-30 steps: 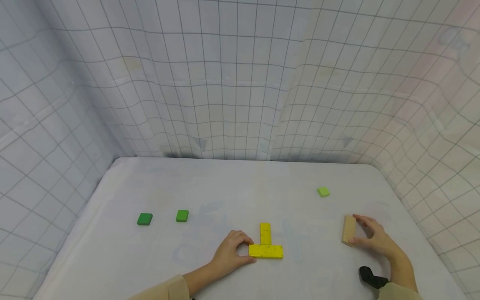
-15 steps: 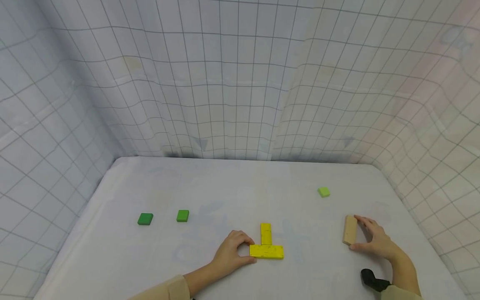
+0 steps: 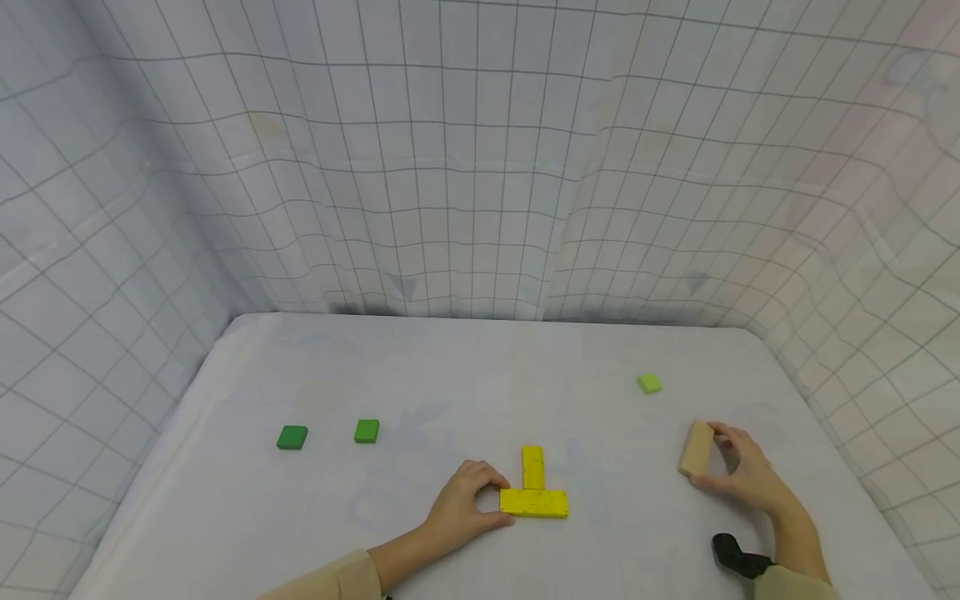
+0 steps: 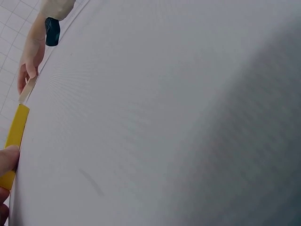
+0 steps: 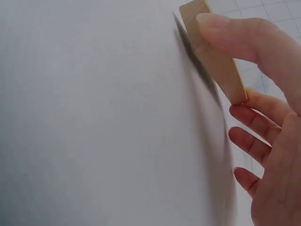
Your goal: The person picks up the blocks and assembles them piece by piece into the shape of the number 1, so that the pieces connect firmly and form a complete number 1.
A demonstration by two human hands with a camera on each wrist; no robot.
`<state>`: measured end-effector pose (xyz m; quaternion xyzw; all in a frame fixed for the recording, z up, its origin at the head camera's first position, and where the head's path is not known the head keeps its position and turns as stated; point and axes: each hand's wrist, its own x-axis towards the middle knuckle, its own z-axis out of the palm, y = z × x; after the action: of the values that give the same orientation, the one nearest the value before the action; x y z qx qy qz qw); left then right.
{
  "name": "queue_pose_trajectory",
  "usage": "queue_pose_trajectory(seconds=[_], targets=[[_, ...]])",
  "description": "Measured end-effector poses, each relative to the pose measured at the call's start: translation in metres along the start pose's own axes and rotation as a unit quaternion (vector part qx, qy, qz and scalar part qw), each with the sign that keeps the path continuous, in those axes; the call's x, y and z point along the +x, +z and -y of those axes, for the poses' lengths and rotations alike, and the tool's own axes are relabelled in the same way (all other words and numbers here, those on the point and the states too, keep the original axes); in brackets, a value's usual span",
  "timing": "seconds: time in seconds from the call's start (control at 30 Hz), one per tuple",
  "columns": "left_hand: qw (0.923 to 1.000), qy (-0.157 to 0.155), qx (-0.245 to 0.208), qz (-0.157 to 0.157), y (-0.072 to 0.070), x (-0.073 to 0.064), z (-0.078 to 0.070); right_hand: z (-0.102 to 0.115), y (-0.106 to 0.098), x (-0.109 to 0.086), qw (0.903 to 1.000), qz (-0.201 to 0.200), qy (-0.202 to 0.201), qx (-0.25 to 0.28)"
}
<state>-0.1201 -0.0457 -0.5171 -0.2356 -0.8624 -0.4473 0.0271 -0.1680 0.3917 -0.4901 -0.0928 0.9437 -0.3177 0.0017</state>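
In the head view, two yellow blocks make an upside-down T near the table's front. My left hand (image 3: pixel 463 510) holds the left end of the crosswise yellow block (image 3: pixel 536 503) between thumb and fingers. The smaller yellow block (image 3: pixel 532 467) touches its far side. At the right, my right hand (image 3: pixel 750 477) pinches a plain wooden block (image 3: pixel 697 450) by its two ends. From the right wrist, the wooden block (image 5: pixel 221 70) looks tilted, with a dark shadow alongside; thumb and a finger grip it while other fingers curl free.
A light green tile (image 3: pixel 649 383) lies farther back on the right. On the left are a green tile (image 3: pixel 367 431) and a dark green tile (image 3: pixel 292 437). A black wrist device (image 3: pixel 738 557) sits on the right forearm. Grid-patterned cloth (image 3: pixel 480 167) surrounds the white table (image 3: pixel 442 358).
My right hand has shifted slightly left and away from me with the wooden block, which has turned to slant more. My left hand and the yellow blocks stay as they were.
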Motion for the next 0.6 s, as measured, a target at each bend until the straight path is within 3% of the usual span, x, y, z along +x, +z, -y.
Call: queue_pose_trajectory(seconds=[0.23, 0.6], targets=[[1.0000, -0.006, 0.004, 0.003, 0.000, -0.001, -0.001, 0.013, 0.010, 0.020, 0.9980, -0.022, -0.056, 0.020], [0.9999, 0.001, 0.010, -0.001, 0.001, 0.000, -0.001, 0.047, 0.035, 0.060, 0.9943, 0.017, -0.095, 0.045]])
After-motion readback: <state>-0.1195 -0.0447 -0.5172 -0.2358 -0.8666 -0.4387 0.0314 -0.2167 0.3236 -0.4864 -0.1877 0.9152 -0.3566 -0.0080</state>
